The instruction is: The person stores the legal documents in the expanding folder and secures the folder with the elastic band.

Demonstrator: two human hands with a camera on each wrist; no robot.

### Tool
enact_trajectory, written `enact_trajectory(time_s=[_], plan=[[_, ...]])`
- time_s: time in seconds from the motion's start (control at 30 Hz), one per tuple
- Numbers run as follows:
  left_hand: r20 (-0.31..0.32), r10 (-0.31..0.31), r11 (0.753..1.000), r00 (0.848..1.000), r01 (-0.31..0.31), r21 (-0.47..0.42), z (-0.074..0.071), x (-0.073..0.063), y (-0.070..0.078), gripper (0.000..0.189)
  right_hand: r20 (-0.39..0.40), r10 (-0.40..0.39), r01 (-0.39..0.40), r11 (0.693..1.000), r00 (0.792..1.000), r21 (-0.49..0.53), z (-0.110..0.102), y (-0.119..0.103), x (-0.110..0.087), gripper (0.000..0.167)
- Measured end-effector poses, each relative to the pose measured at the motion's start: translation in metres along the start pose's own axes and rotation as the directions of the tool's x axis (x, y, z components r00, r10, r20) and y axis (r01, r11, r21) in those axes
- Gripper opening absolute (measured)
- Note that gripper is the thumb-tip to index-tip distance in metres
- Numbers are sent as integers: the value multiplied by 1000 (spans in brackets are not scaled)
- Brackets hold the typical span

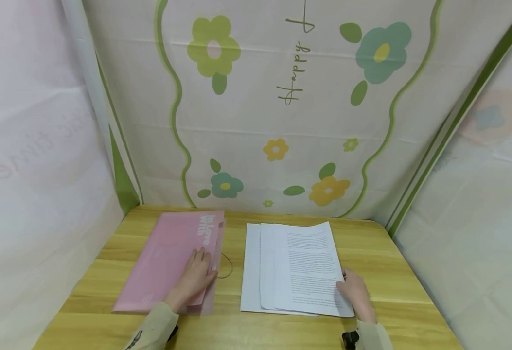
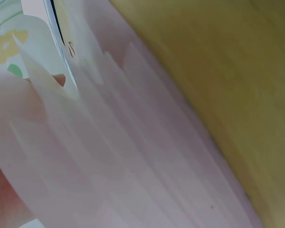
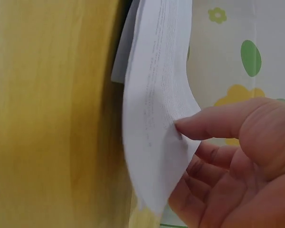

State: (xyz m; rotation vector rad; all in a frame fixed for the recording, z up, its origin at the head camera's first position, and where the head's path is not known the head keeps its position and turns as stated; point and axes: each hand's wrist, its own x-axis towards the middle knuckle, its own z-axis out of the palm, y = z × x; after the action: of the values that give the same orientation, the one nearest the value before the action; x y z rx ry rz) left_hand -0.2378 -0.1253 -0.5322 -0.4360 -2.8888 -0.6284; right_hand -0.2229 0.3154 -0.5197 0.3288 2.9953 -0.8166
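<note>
A pink expanding file folder (image 1: pixel 168 257) with white lettering lies on the left of the wooden table. My left hand (image 1: pixel 194 277) rests on its cover with the fingers extended, thumb near the right edge. The left wrist view shows the folder's translucent pockets (image 2: pixel 147 142) from the side, partly hiding that hand. To the right lies a loose stack of printed paper sheets (image 1: pixel 308 267). My right hand (image 1: pixel 356 291) pinches the lower right edge of the upper sheets. In the right wrist view those sheets (image 3: pixel 154 109) bend upward between thumb and fingers.
A thin elastic cord (image 1: pixel 231 267) loops out from the folder's right side. Pale fabric with flowers (image 1: pixel 247 112) stands behind the wooden table (image 1: pixel 225 330), and more fabric walls flank it left and right.
</note>
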Motion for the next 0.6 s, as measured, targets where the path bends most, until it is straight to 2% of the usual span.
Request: enact_trajectory(time_s=[0.27, 0.47, 0.6], plan=[[-33, -21, 1000, 999, 21, -4, 0, 1, 3, 44, -15, -32, 32, 999, 999, 31, -1, 8, 0, 36], [-19, -48, 999, 999, 48, -8, -4, 3, 7, 41, -20, -45, 46, 997, 999, 59, -1, 11, 2, 33], [-39, -29, 999, 999, 30, 22, -5, 3, 9, 39, 1, -38, 38, 995, 999, 88, -4, 11, 2, 34]])
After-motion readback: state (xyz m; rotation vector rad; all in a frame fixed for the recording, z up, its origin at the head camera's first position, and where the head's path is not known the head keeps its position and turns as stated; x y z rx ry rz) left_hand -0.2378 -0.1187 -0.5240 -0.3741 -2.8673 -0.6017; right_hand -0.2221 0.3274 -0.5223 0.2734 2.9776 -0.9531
